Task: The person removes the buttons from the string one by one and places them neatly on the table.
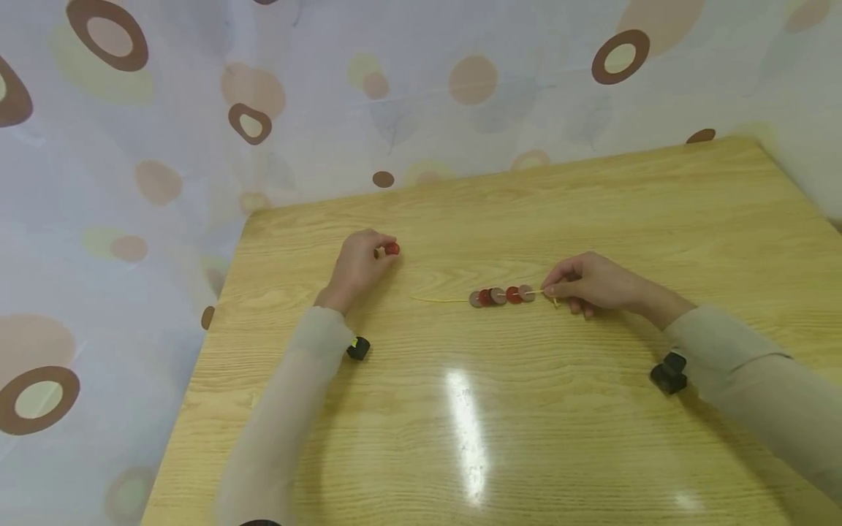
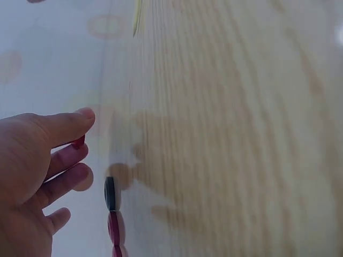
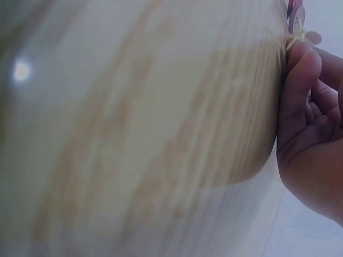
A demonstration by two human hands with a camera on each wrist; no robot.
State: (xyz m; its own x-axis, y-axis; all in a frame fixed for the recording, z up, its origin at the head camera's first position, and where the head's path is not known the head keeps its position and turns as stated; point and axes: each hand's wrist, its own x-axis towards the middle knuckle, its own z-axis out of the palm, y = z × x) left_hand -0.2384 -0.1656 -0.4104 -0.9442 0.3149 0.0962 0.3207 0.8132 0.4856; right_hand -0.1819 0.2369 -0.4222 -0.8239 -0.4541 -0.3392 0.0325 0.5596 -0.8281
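Yellow string is seen stretched over a wood-grain bench, threaded with a short row of red, dark and mauve-grey buttons. Its knotted end is pinched between thumb and fingertip by the right hand, the grip fastened on the string just beside the last of the buttons; its loose end is pointed toward the left hand. There, a single red button is grasped between thumb and finger, the grip held near the string's tip but apart from it. From the left wrist, a separate line of dark and red discs is shown close to the left hand's fingers. Both forearms are covered by pale sleeves, and a small black device is worn at the left wrist, another black device at the right. Light is reflected in a bright streak on the bench, which is backed by a whitish sheet patterned with brown, peach and yellowish circles.
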